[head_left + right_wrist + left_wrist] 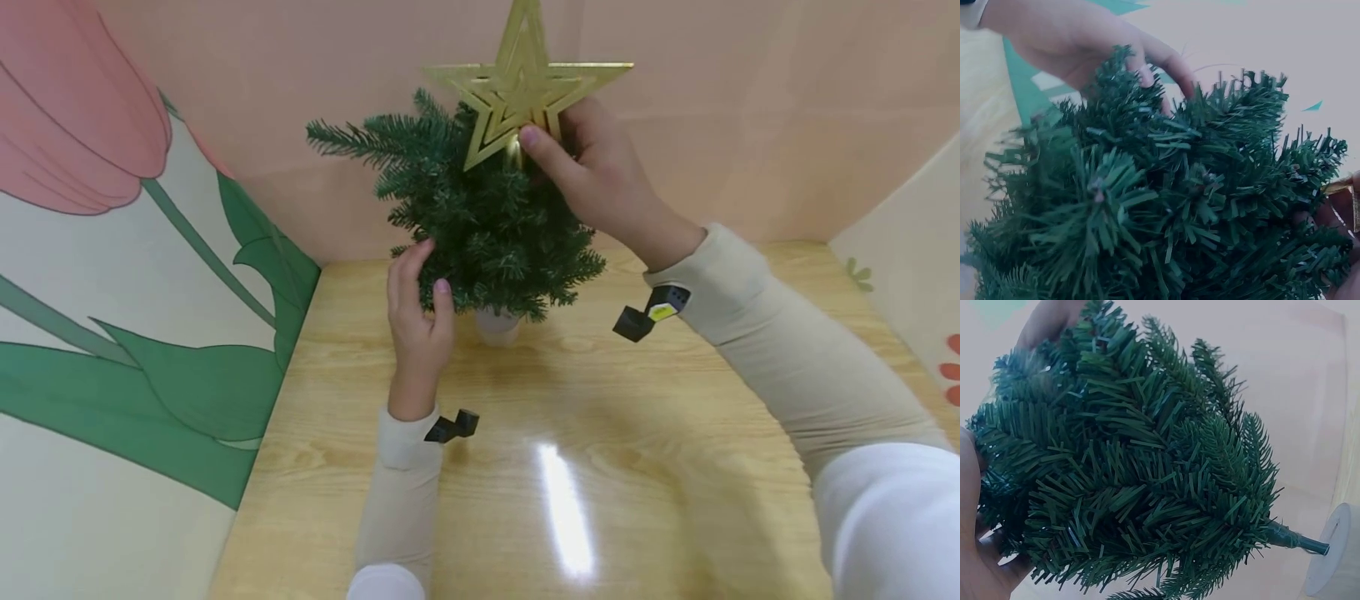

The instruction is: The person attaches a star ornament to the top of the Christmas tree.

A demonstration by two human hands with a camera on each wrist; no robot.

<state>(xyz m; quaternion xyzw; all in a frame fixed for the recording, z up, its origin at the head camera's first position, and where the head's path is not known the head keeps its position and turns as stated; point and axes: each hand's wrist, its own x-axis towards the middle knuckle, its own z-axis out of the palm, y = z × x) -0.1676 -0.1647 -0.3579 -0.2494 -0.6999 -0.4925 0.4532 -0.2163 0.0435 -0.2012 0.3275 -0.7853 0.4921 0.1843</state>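
A small artificial Christmas tree (501,237) stands upright in a pale pot (497,328), its stem and base showing in the left wrist view. My right hand (611,179) pinches a gold star (522,93) at its lower part, thumb in front, at the treetop. Branches hide most of that hand and star in the right wrist view, where a gold edge (1338,186) shows at the right. At the tree's left side, my left hand (417,325) has its fingers extended against the branches. It is partly visible in the left wrist view.
Beneath the tree is a light wooden table (480,483) with a bright reflection. A pink backdrop (712,150) rises behind. Panels with a painted tulip (75,108) and red petals stand at the left and right.
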